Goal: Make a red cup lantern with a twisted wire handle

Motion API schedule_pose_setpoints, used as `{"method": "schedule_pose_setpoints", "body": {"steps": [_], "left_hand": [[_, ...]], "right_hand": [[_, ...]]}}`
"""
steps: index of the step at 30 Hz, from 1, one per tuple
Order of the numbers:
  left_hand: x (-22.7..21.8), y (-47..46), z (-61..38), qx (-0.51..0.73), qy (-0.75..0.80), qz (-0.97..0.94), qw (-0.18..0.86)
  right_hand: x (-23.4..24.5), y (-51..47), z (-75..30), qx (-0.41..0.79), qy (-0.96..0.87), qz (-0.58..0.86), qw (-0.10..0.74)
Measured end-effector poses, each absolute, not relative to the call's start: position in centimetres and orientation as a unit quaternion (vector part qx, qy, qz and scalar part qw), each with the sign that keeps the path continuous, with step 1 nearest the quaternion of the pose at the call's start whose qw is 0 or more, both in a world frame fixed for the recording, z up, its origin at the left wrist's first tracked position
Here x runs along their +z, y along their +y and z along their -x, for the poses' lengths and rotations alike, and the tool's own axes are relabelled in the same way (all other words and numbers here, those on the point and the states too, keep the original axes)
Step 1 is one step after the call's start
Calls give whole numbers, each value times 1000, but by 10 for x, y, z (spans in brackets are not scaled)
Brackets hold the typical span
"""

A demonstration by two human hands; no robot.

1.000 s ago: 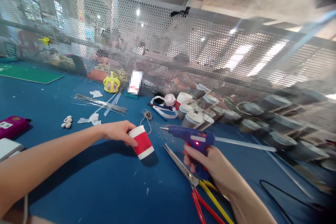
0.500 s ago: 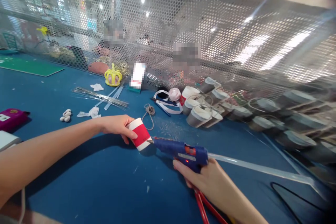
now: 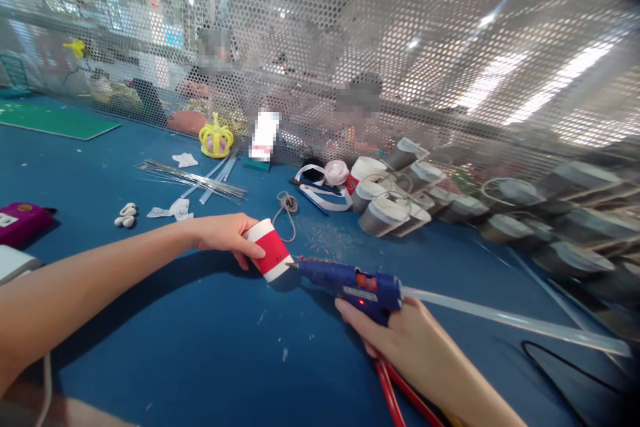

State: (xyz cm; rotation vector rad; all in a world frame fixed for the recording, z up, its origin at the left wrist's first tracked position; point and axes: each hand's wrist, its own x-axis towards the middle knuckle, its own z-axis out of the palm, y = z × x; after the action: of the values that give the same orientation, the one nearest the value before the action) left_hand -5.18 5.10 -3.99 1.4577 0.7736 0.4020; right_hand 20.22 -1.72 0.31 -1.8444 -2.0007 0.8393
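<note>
My left hand [image 3: 223, 235] is closed round a red and white paper cup [image 3: 270, 251] that lies tilted on the blue table [image 3: 200, 340]. My right hand [image 3: 405, 340] grips a blue hot glue gun [image 3: 353, 282], its red light on. The gun's metal tip touches the lower right side of the cup. A long clear glue stick [image 3: 510, 321] runs out of the back of the gun to the right. Red and yellow scissor handles [image 3: 393, 393] show under my right wrist.
A heap of grey paper cups [image 3: 395, 207] with string handles lies along the perforated metal screen [image 3: 350, 47]. Twine [image 3: 286, 203], ribbon rolls [image 3: 336, 172], metal rods [image 3: 193, 180], a yellow crown [image 3: 216, 140], shells [image 3: 125, 215], a magenta pouch [image 3: 20, 221] and a black cable [image 3: 565, 367] lie around. People sit behind the screen.
My right hand moved the glue gun left and down from above the scissors until its tip met the cup. My left hand kept hold of the cup, which shifted slightly.
</note>
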Motion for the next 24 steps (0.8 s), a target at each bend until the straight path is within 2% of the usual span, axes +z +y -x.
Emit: {"method": "schedule_pose_setpoints", "body": {"steps": [24], "left_hand": [[-35, 48, 49, 180, 359, -620, 674]], "right_hand": [[6, -19, -202, 308, -687, 645, 130]]}}
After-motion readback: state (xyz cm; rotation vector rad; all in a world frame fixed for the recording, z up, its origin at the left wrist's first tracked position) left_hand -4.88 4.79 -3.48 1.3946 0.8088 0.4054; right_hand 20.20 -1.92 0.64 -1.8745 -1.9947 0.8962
